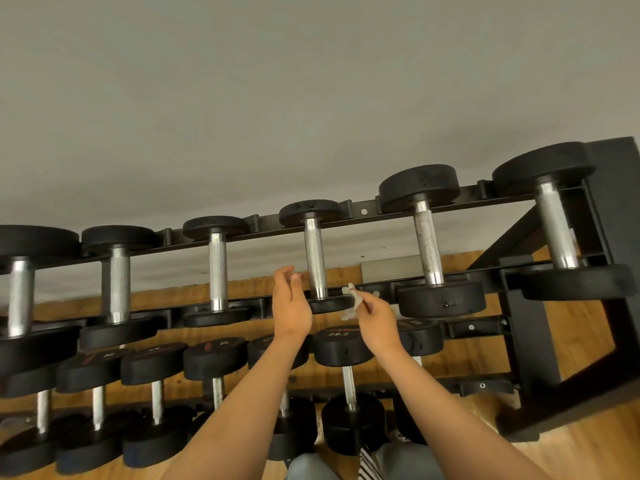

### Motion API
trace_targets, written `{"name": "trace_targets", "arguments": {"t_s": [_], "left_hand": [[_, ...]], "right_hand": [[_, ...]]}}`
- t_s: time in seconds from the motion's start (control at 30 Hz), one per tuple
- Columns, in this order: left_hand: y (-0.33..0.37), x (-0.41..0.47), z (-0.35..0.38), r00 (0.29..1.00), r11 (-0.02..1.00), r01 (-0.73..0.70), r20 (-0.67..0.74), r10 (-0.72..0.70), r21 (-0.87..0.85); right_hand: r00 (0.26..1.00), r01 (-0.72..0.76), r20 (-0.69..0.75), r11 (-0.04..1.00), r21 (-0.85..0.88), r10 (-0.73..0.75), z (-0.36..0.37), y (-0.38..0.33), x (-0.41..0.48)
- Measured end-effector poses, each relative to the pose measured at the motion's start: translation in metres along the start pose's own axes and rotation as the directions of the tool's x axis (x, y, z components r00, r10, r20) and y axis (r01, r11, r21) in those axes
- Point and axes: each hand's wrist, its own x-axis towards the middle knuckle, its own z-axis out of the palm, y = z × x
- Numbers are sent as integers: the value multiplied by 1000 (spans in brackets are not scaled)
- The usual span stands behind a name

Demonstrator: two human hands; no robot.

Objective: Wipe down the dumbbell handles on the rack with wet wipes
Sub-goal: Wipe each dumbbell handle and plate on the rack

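Right hand [375,315]: pinches wipe [349,313], just right of handle [316,261]
Left hand [291,303]: loose, empty, just left of handle

Far left, top-row dumbbell [20,292] cut by frame edge. At right, rack [526,341] runs out of frame. One lower-row dumbbell [298,438] mostly behind left forearm [249,400]. Most head labels [154,348] blurred, unreadable. Folds of wet wipe [349,303] indistinct.

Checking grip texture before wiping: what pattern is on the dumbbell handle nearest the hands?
The dumbbell handle is silver with a knurled middle and smooth ends; head view.
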Motion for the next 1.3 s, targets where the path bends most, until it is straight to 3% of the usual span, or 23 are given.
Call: {"name": "trace_targets", "arguments": {"t_s": [0.2,0.37,0.47,0.6,0.7,0.8,0.9,1.03,1.13,1.3], "left_hand": [[4,-1,-1,1000,1000,9,17,-9,22],[6,-3,-2,999,1000,12,31,-13,26],[7,-3,-1,1000,1000,13,25,-13,17],[10,-4,-1,998,998,39,50,-36,-53],[15,-7,-1,999,998,19,48,-17,-54],[20,-9,2,1000,996,18,26,-15,-89],[29,-7,8,994,978,93,-37,-101,-188],[32,-3,22,947,975,213,-233,-222,-64],[36,-6,28,919,980,198,-350,-179,17],[38,-8,29,921,986,122,-382,-70,114]], "right_hand": [[1000,-11,5,1000,6,11,-4,-2,4],[997,40,-72,996,81,-34,-11,-12,-10],[986,153,-78,983,98,-145,-9,-30,-27],[942,318,107,948,3,-317,21,-49,-52],[930,367,20,925,-93,-367,17,-48,-45],[948,293,-86,947,-134,-306,-4,-50,-23],[970,208,-102,972,-110,-219,-10,-64,0],[996,18,-89,983,183,-2,1,-93,37],[994,-80,-50,958,274,97,18,-110,59],[990,-124,-24,934,336,140,34,-121,74]]}}
